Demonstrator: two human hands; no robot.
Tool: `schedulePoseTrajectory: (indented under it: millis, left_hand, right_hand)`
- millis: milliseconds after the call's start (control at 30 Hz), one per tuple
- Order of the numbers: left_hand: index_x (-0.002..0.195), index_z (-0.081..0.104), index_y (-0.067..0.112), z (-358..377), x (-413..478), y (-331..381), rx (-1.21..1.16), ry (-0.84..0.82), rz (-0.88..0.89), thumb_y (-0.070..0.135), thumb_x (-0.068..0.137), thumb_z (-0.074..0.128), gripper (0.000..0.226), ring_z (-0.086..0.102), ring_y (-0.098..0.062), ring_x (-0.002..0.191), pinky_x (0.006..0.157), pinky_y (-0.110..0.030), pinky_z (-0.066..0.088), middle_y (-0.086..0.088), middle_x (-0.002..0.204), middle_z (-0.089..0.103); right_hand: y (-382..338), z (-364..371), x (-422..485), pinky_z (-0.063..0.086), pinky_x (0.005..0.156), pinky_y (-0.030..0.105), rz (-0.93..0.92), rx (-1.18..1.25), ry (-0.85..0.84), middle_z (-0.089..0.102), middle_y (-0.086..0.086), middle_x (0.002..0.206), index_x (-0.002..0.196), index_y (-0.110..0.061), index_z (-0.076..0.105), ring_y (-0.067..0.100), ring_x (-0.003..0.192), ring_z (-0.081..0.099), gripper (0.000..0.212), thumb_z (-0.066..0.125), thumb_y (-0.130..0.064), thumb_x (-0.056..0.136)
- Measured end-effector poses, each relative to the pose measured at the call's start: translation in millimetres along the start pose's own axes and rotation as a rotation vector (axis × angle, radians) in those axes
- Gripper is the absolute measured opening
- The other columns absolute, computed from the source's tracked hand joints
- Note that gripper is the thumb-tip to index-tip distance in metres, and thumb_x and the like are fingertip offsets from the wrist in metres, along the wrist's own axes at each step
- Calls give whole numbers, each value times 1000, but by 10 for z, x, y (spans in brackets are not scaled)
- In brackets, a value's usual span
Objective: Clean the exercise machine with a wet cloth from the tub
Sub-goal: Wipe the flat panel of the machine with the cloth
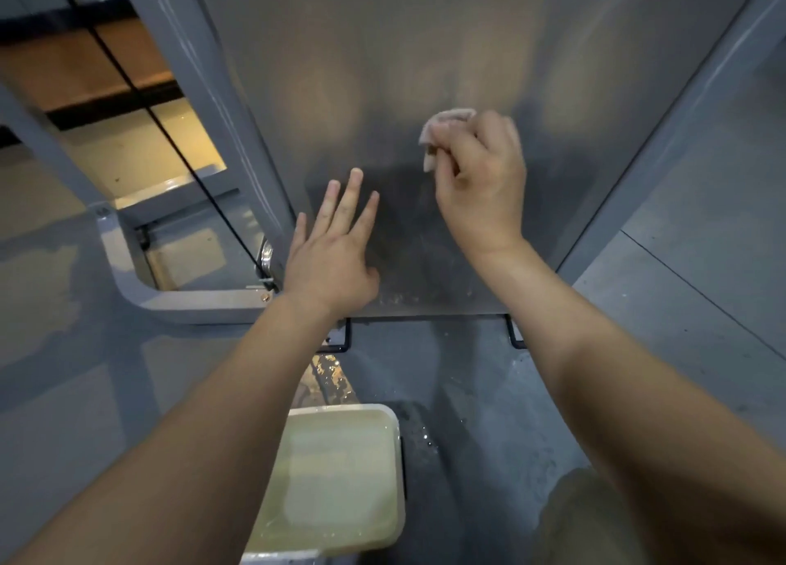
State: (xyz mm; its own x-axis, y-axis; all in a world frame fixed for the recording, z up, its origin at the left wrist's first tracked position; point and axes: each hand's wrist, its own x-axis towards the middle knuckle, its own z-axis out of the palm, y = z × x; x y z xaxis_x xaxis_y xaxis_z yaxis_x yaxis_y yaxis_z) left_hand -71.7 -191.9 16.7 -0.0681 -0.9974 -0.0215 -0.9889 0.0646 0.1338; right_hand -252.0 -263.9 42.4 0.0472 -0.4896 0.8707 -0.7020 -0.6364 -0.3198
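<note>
All fingers (457, 152) of the right hand (480, 190) curl round the bunched cloth (444, 124), pressing it to the machine's grey panel (404, 45), apparently to scrub. The left hand (331, 254) lies flat and empty on the panel, likely bracing; the tub (340, 409) sits on the floor (680, 309) below.

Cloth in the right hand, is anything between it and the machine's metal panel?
Nothing visible. The right hand grips the cloth right at the panel; the left hand rests flat lower down, apart from the cloth.
</note>
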Motion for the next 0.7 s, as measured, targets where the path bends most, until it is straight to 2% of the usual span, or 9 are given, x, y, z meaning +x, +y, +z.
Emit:
schedulePoseTrajectory:
  millis: [67,167,267,300,367,467,567,633,700]
  left_hand:
    - [164,-3,30,-23,-47,-55,-26,-28,-3,31,92,56,93,-23,-15,155,127,-49,3,15,163,-34]
    - [164,7,27,-76,-155,-190,-83,-150,-2,31,94,54,85,-17,-16,157,128,-48,9,11,167,-28]
    - [156,40,26,-190,-329,-318,-204,-348,-51,30,100,51,57,23,-21,154,119,-34,29,-5,168,26]
    - [146,54,27,-213,-405,-380,-242,-408,-71,30,102,49,45,43,-24,142,109,-31,38,-6,154,49]
    - [124,69,23,-262,-592,-523,-268,-489,-95,37,103,48,33,61,-24,115,98,-33,48,-5,125,68]
    - [108,70,13,-307,-855,-814,-244,-545,-178,38,101,52,32,65,-24,104,91,-36,51,-7,109,72]
    - [112,67,14,-219,-1111,-1131,-278,-485,-320,37,99,59,28,64,-20,101,84,-32,49,1,107,69]
    - [123,60,22,-51,-1279,-1273,-511,-390,-465,40,94,69,35,64,-16,100,86,-29,49,6,108,67]
    - [127,57,19,195,-1438,-1350,-897,-305,-605,33,89,76,45,69,-16,96,93,-34,53,-1,106,74]
  right_hand:
    - [-15,108,-223,46,81,31,-3,-49,-85,69,0,98,89,-11,72,26,90,63,21,58,5,85]
    - [-41,259,-779,55,68,40,101,-78,-500,64,-2,95,89,-18,73,27,82,54,22,63,1,84]
    - [-355,364,-837,54,71,23,371,174,-682,57,-7,87,86,-14,77,7,74,58,22,63,2,86]
    - [-516,383,-821,48,67,12,476,280,-719,55,-8,86,86,-11,78,2,72,59,18,66,2,88]
    - [-798,458,-869,41,63,5,650,411,-799,59,-5,86,84,-14,78,1,71,59,11,75,-5,87]
    - [-1081,593,-1020,49,63,17,937,599,-928,69,-3,80,85,-17,76,8,70,62,12,76,-5,87]
    - [-1242,709,-1161,50,54,16,1132,714,-950,68,1,77,99,-4,74,10,66,62,13,72,3,87]
    - [-1344,756,-1300,54,59,20,1223,779,-987,69,5,80,101,-3,71,14,71,64,15,73,3,87]
    - [-1421,788,-1484,60,78,36,1281,822,-1057,71,10,86,95,-6,69,23,83,67,14,75,2,87]
